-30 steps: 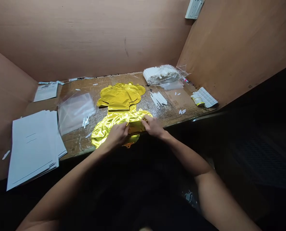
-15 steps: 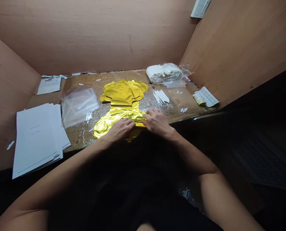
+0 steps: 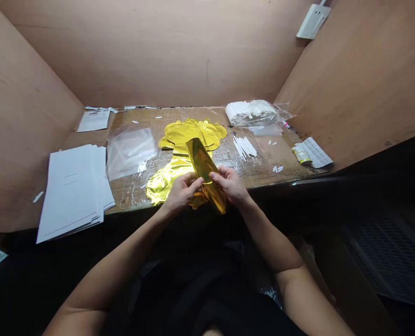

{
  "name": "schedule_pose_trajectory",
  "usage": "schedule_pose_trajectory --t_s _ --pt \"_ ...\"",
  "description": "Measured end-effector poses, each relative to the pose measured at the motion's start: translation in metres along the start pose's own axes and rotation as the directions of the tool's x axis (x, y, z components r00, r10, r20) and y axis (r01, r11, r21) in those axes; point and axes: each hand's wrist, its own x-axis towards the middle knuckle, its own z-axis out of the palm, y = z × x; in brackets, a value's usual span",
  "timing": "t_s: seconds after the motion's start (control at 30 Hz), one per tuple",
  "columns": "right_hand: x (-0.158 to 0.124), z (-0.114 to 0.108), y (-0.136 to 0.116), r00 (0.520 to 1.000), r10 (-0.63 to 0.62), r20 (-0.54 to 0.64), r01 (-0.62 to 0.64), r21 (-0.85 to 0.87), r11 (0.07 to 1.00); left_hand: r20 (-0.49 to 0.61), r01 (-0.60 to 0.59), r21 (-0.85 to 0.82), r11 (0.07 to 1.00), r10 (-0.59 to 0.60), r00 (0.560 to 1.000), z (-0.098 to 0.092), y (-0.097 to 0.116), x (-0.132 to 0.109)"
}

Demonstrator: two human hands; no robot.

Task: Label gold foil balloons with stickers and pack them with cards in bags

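Between my two hands, just above the table's front edge, is a folded gold foil balloon (image 3: 204,161), a narrow flat strip tilted from upper left to lower right. My left hand (image 3: 183,190) pinches its left edge with thumb and fingers. On the other side my right hand (image 3: 231,184) grips it, thumb on top and the other fingers partly hidden behind. Under and behind it lie more flat gold foil balloons (image 3: 179,133), spread on the table and overlapping. To their right is a small heap of short white sticks (image 3: 244,148).
Clear plastic bags (image 3: 132,149) and a stack of white paper (image 3: 74,186) lie on the left. A bag of white sticks (image 3: 251,113) rests at the back right. Near the right wall are a yellow-edged roll (image 3: 302,155) and a label sheet (image 3: 317,151). Wooden panels enclose the table.
The folded foil balloon has been lifted off the table and turned to a slant, with both hands now holding it up. Earlier the hands pressed down on the foil. The view has shifted slightly.
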Motion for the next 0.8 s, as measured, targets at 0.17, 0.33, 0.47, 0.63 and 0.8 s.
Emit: schedule_pose_trajectory --t_s 0.17,0.33,0.47,0.63,0.8 --pt "-0.009 0.005 0.003 1.000 0.013 0.017 -0.012 -0.032 0.999 -0.017 -0.010 -0.042 0.999 0.009 1.000 -0.001 0.007 -0.010" --pt "0.000 0.008 0.001 0.992 -0.061 0.109 0.053 0.074 0.996 -0.087 -0.075 -0.009 0.997 0.074 0.994 -0.014 0.006 -0.008" --pt "0.002 0.013 0.000 0.932 -0.349 0.096 0.362 -0.236 0.902 -0.050 -0.018 -0.106 0.994 0.013 0.999 -0.017 0.002 -0.011" --pt "0.002 0.006 -0.009 0.945 -0.311 0.106 0.328 -0.311 0.892 0.087 0.131 -0.114 0.985 -0.122 0.989 -0.015 0.005 -0.018" --pt "-0.008 0.004 -0.007 0.953 0.072 0.294 -0.057 -0.060 0.997 -0.054 -0.006 -0.047 0.999 0.003 0.999 -0.016 0.004 -0.018"
